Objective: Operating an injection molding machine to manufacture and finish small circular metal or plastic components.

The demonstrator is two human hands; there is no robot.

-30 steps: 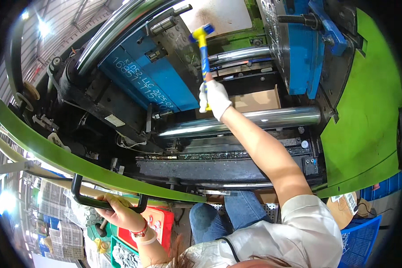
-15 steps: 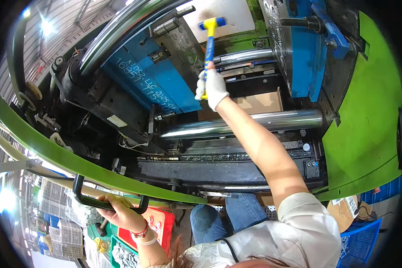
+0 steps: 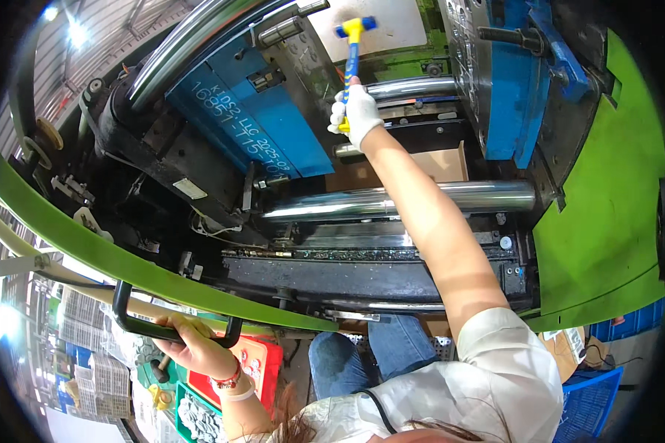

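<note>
My right hand (image 3: 363, 117), in a white glove, is closed around the lower handle of a mallet (image 3: 353, 59) with a yellow-and-blue handle and a blue-faced yellow head. It reaches into the opening of a moulding machine, and the mallet head stands in front of a pale panel (image 3: 391, 29). To the left of the mallet is a blue steel mould half (image 3: 258, 125) with a grey metal face plate (image 3: 303, 70). My bare left hand (image 3: 198, 353) is wrapped round a black bar handle (image 3: 120, 306) on the curved green door edge (image 3: 162, 277).
Another blue mould half (image 3: 521, 96) stands at the right, with a green machine panel (image 3: 598, 199) beyond it. A thick polished bar (image 3: 318, 207) crosses below my right forearm. A red tray (image 3: 262, 362) and a green crate (image 3: 181, 406) of grey parts sit at lower left.
My right hand and the mallet have moved slightly farther up and to the right in the machine opening. The left hand keeps its hold on the black handle.
</note>
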